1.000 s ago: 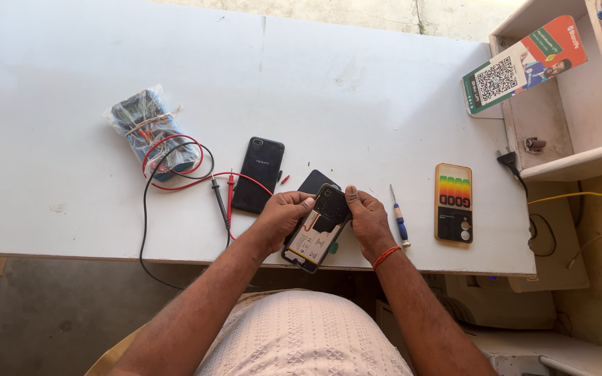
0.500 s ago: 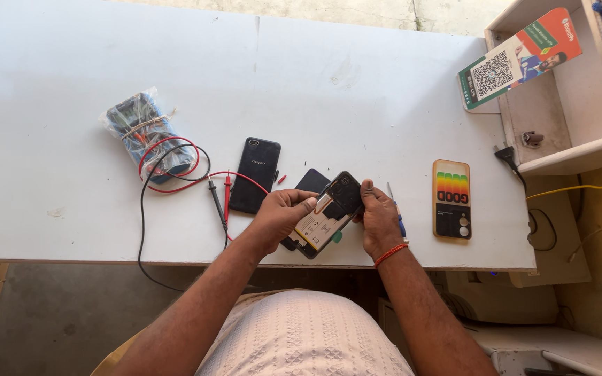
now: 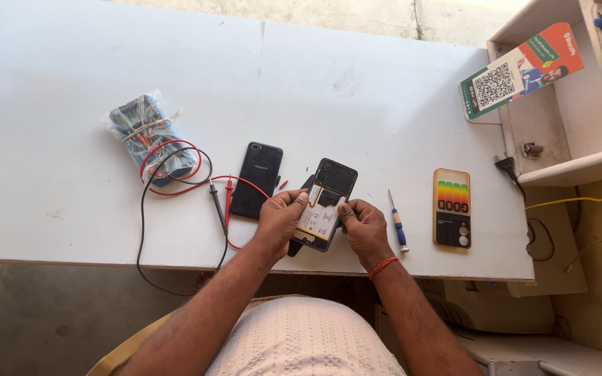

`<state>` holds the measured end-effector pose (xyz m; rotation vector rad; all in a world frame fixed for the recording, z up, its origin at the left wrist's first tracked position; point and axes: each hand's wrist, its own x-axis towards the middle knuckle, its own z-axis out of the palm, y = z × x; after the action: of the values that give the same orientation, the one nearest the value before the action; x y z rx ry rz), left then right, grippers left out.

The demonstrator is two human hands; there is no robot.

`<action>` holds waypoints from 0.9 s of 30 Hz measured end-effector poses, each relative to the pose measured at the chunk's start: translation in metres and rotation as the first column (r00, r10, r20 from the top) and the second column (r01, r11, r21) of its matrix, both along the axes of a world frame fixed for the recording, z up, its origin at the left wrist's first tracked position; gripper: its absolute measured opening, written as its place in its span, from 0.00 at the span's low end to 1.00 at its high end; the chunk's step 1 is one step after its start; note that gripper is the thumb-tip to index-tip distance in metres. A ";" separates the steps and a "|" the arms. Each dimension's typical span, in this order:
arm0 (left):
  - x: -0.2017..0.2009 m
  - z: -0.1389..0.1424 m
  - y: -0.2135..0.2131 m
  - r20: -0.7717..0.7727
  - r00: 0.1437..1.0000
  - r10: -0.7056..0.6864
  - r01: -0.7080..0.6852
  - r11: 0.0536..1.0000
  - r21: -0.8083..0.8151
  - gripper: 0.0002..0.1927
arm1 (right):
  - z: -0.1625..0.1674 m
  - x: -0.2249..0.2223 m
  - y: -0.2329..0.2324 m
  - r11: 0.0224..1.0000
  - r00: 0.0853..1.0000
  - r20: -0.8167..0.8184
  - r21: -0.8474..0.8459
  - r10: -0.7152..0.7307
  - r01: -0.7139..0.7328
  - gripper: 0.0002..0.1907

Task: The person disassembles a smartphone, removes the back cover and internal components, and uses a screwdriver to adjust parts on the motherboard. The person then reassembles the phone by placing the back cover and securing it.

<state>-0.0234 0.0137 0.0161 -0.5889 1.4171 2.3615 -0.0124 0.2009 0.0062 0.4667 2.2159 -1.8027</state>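
An opened black phone point(image 3: 329, 198) with its back off and a white battery showing lies under both my hands at the near edge of the white table point(image 3: 315, 90). My left hand point(image 3: 278, 220) grips its left side, thumb on the battery. My right hand point(image 3: 364, 228) holds its right side. Another dark piece lies beneath the phone, mostly hidden.
A black phone back cover point(image 3: 256, 179) lies left of my hands. A wrapped multimeter point(image 3: 149, 136) with red and black probe leads point(image 3: 217, 198) sits further left. A small screwdriver point(image 3: 398, 224) and a colourful phone case point(image 3: 451, 207) lie to the right. A shelf unit point(image 3: 573, 104) stands at right.
I have lowered the opened phone from a raised, tilted hold onto the table, turning it more upright. Both hands stayed on it.
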 end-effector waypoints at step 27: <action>0.011 -0.008 -0.028 -0.055 0.950 -0.306 0.309 0.949 0.063 0.19 | -0.010 0.003 0.010 0.956 0.953 -0.091 -0.030 0.289 -0.292 0.21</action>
<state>-0.0121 -0.0146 0.0077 -0.2731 1.3273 2.1756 -0.0098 0.2105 -0.0042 0.0486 2.1606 -1.7368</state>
